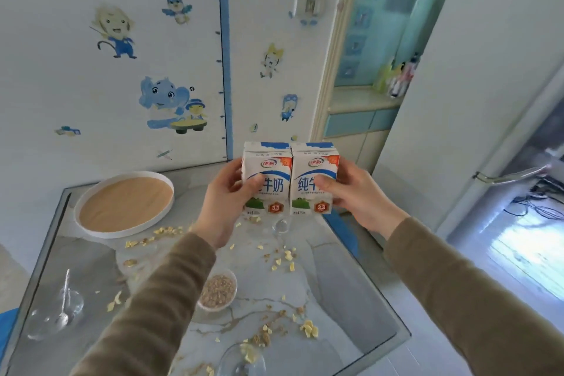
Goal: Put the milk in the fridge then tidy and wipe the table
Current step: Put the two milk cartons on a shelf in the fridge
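Observation:
Two white-and-blue milk cartons are held side by side above the far part of the marble table (pixel 335 299). My left hand (pixel 225 204) grips the left carton (pixel 268 168), thumb across its front. The right carton (pixel 316 168) is gripped by my right hand (pixel 354 192) the same way. The cartons touch each other and stand upright, lifted off the table. A white fridge (pixel 476 94) stands to the right, its door shut, with a metal handle (pixel 512 175).
On the table: a round white tray (pixel 91 230) with a tan inside at the back left, a glass bowl with a spoon (pixel 61 311) at the left, a small bowl of cereal (pixel 218 290), a glass (pixel 241 360) at the front edge, and scattered flakes and crumbs (pixel 287 256).

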{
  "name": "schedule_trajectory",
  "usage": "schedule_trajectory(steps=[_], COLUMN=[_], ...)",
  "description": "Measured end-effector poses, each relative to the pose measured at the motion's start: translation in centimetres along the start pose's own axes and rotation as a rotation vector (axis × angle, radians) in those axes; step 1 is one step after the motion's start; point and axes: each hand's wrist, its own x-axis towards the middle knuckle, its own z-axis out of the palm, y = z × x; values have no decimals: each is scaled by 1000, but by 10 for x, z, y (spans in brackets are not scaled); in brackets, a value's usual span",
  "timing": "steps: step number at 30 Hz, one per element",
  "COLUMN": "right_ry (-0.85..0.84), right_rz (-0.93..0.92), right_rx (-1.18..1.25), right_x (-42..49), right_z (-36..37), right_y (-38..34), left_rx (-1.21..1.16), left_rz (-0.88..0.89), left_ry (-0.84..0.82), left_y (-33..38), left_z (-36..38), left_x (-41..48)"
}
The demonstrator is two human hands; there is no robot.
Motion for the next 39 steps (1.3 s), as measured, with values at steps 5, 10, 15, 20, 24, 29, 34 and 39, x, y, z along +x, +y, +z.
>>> schedule_trajectory(steps=[5,10,15,20,24,29,34,39], right_ry=[56,139,186,274,332,397,451,510], right_rz=[-42,-82,-99,-112,-114,-130,-147,-153], right_rx=[12,-10,16,28,53,38,29,42], right_x=[-61,-119,-156,-170,-165,-139,-106,-88], right_z=[-73,-141,-199,-257,-299,-360,-425,-480], right_y=[-10,-17,-19,-12,-3,5,9,19], left_rx=[-10,-24,-48,-48,-69,-114,-163,-161], left_rz=[33,71,83,73,44,23,28,1], left_ry=[-67,-121,-208,-298,-350,-411,-463,-523], left_y=[14,19,20,19,12,0,-9,-22], left_z=[83,164,229,290,332,390,453,511], left_x=[-39,-74,-85,-76,-53,-6,48,88])
